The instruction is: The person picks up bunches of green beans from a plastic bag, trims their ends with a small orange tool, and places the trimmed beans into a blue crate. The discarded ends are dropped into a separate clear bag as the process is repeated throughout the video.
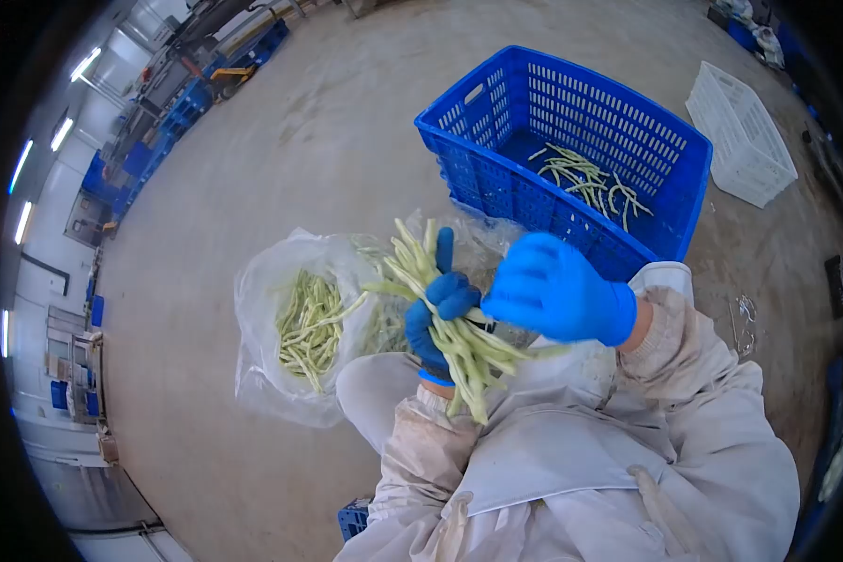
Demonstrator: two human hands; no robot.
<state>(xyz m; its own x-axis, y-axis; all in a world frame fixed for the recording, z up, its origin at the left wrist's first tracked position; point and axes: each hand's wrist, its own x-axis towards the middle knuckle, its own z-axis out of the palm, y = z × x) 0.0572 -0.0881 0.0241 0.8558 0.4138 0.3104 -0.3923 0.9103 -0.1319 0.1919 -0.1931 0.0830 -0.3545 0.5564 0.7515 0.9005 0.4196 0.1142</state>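
Observation:
My left hand, in a dark blue glove, is wrapped round a bunch of long green beans. The bean ends stick out above and below the fist. Close against its right side is my right hand, in a bright blue glove, with curled fingers slightly blurred by motion. What those fingers pinch is hidden; a small dark and white bit shows just below the fingertips. Left of the bunch, a clear plastic bag on the floor holds a heap of green beans.
Beyond my right hand stands a large blue crate with some beans on its bottom. A white crate is at its right. More clear plastic lies between bag and blue crate. Concrete floor stretches left.

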